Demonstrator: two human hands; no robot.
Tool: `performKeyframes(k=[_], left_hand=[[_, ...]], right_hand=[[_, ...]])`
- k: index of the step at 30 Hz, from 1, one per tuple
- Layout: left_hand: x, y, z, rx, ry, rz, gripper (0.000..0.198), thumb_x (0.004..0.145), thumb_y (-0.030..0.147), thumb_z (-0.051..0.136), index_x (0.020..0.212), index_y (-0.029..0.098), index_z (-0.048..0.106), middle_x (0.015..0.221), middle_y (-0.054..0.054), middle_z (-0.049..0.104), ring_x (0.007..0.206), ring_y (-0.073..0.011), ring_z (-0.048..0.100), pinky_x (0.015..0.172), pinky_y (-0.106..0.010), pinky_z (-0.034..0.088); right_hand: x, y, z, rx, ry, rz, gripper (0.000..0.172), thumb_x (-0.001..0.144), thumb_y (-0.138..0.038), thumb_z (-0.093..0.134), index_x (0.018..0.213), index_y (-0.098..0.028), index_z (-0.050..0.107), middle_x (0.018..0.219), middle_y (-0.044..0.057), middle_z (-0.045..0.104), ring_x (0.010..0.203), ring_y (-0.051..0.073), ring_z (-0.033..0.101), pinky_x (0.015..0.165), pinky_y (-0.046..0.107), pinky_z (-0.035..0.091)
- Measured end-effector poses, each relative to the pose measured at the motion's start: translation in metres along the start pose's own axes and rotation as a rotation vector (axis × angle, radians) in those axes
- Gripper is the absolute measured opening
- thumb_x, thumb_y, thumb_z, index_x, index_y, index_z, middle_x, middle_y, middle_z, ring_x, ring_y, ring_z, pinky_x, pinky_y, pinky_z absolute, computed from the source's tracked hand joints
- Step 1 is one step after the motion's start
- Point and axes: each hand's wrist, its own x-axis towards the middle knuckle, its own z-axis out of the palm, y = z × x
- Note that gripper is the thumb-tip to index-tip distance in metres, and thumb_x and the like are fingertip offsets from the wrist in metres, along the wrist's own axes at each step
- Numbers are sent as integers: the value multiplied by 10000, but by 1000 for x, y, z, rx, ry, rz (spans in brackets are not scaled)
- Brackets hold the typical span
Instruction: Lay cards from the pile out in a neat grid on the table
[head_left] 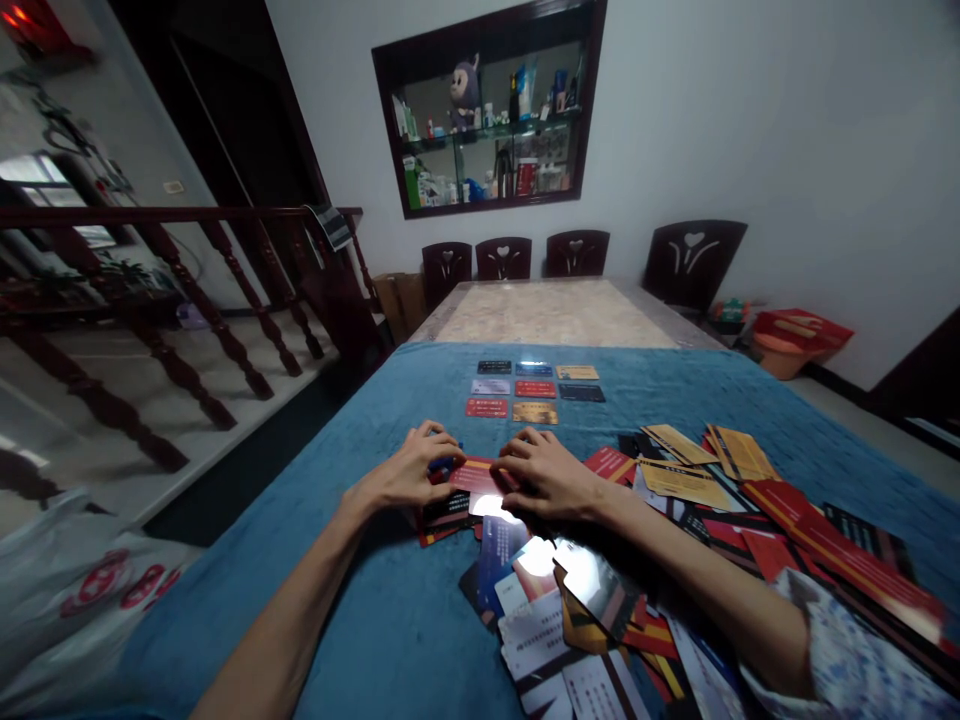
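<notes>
On a blue cloth, my left hand (420,466) curls its fingers and thumb around the left end of a small pile of cards. A bit of blue shows under its fingertips. A red card (474,476) with a yellow edge lies between my two hands. My right hand (546,474) has bent fingers at that card's right end. Beneath are a black card (447,508) and other red ones, partly covered. Close in front of me, several overlapping cards include a dark blue card (496,555) and a white card (536,640). Glare hides some faces.
Beyond my hands, cards lie in rows, among them a gold card (535,412) and a black card (495,367). More loose cards (686,485) spread to the right under my forearm. Chairs (502,258) stand past the table's far end (555,310); a railing (187,214) runs left.
</notes>
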Motion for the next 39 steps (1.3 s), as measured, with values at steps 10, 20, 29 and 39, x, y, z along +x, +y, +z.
performKeyframes(k=[10, 20, 29, 39], left_hand=[[1, -1, -1, -87, 40, -21, 235, 763, 224, 687, 996, 197, 706, 1026, -54, 684, 1089, -235, 487, 988, -409, 443], [2, -3, 2, -157, 51, -36, 199, 838, 259, 619, 995, 201, 725, 965, -56, 664, 1063, -218, 523, 982, -369, 463], [7, -12, 13, -162, 36, -11, 353, 997, 343, 405, 974, 199, 727, 949, -53, 693, 1006, -193, 551, 956, -347, 452], [10, -18, 21, -200, 137, -96, 312, 958, 337, 463, 968, 179, 732, 996, -73, 681, 1049, -202, 573, 950, -345, 478]], right_hand=[[1, -2, 4, 6, 9, 76, 418, 863, -501, 646, 1164, -212, 664, 1130, 116, 653, 1047, 283, 485, 872, 431, 358], [2, 5, 13, -77, 158, 18, 257, 975, -367, 501, 1039, -211, 695, 955, 75, 706, 941, 222, 519, 825, 377, 321], [4, 17, 23, -127, 223, 74, 212, 989, -290, 503, 963, -218, 701, 863, 55, 719, 888, 203, 543, 769, 334, 308], [5, 17, 21, -26, 162, 198, 182, 974, -247, 522, 1010, -212, 697, 960, 71, 733, 930, 217, 574, 775, 323, 359]])
